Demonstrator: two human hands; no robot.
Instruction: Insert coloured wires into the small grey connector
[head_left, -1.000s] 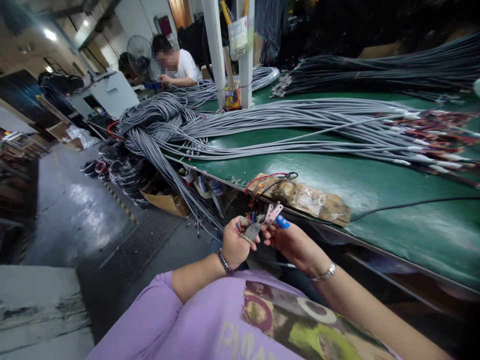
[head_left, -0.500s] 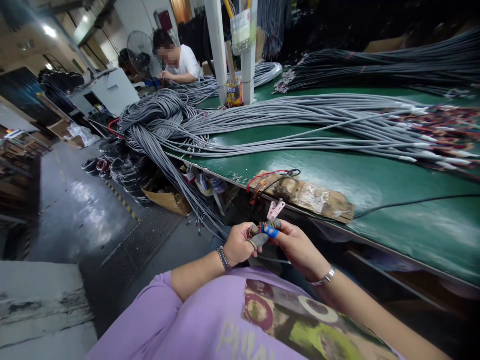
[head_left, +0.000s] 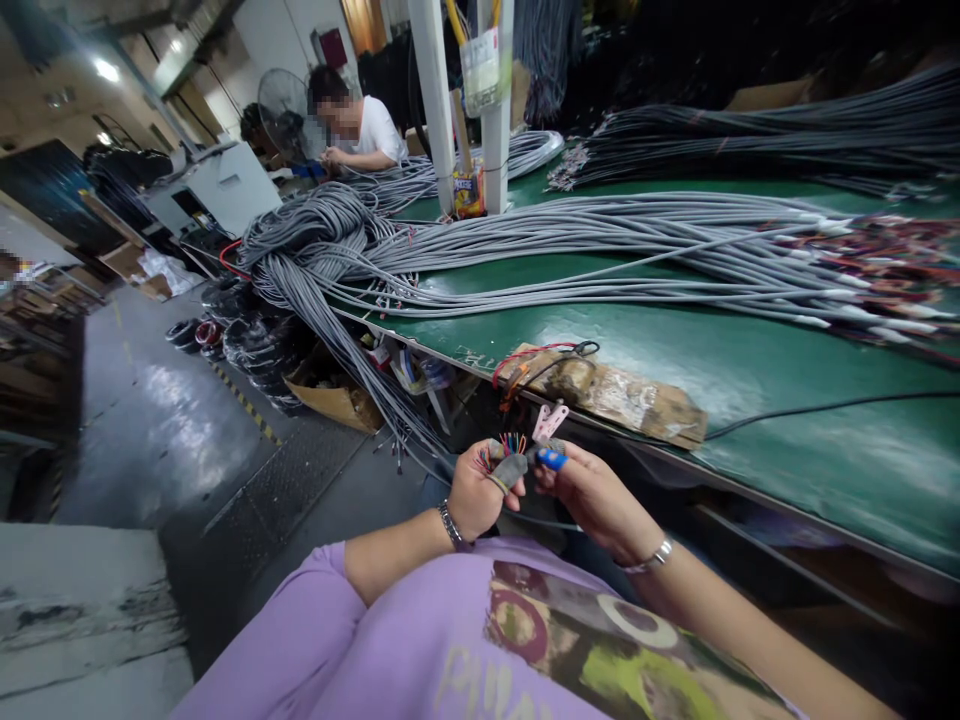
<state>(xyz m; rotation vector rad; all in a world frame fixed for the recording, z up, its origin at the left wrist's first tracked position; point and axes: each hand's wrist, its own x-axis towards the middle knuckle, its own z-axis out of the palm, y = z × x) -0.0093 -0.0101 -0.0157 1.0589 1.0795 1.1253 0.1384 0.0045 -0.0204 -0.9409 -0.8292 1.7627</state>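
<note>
Grey covers sit on some fingertips of my left hand (head_left: 480, 492), which is closed on a bundle of thin coloured wires (head_left: 511, 444). The wire ends fan upward between thumb and fingers. Just to the right, my right hand (head_left: 586, 484) is pinched, with a blue wrap on its thumb; whatever lies between its fingertips is too small to make out. A small gap parts the two hands. Right above them, a pink clip (head_left: 550, 422) hangs at the table edge.
Long grey cables (head_left: 570, 225) stretch across the green table (head_left: 750, 375). A wooden block (head_left: 622, 395) lies at the near edge. White posts (head_left: 496, 150) rise behind. A person in a white shirt (head_left: 373, 132) sits at the far left. A cardboard box (head_left: 330, 395) stands below.
My hands have moved slightly apart. The coloured wire ends now stand spread above my left hand, where earlier both hands' fingers met around them.
</note>
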